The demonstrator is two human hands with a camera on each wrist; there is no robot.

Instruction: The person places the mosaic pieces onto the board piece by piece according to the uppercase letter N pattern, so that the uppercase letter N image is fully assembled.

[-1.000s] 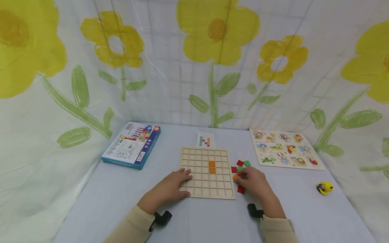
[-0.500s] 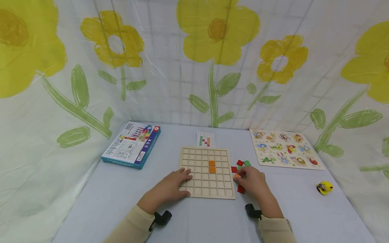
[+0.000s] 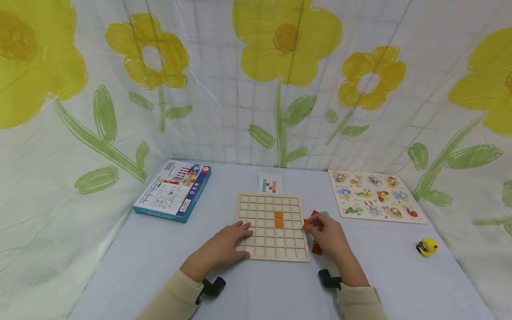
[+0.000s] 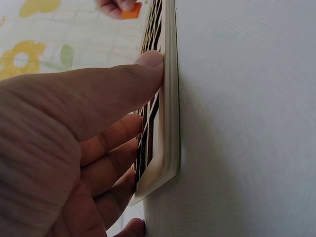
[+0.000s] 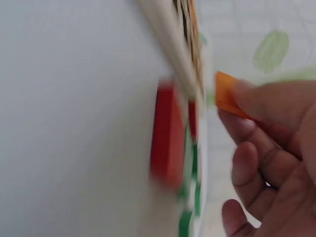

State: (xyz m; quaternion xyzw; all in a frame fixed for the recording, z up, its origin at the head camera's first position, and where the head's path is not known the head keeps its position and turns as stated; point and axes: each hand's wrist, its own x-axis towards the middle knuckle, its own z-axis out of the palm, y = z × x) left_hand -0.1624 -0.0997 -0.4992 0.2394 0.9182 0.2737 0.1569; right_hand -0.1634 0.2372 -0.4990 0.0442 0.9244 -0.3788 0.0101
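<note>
A wooden grid board (image 3: 269, 246) lies on the table with two orange tiles (image 3: 279, 219) set one above the other in its squares. My left hand (image 3: 225, 244) rests on the board's left side, fingers spread and the thumb along the front edge in the left wrist view. Just off the board's right edge, my right hand (image 3: 330, 235) pinches an orange square tile (image 5: 226, 93) between thumb and fingers, raised above the table. Beneath and around that hand lie loose red tiles (image 3: 317, 249) and green tiles (image 3: 325, 214), partly hidden by it.
Behind the board lies a card (image 3: 270, 183) printed with a coloured grid pattern. A game box (image 3: 173, 191) is at the back left, an insect picture puzzle (image 3: 376, 198) at the back right. A small yellow toy (image 3: 427, 247) sits on the right. A flowered curtain hangs behind.
My right hand has lifted the orange tile off the loose tiles and moved it slightly left and away from me, towards the board's right edge. My left hand stays where it was.
</note>
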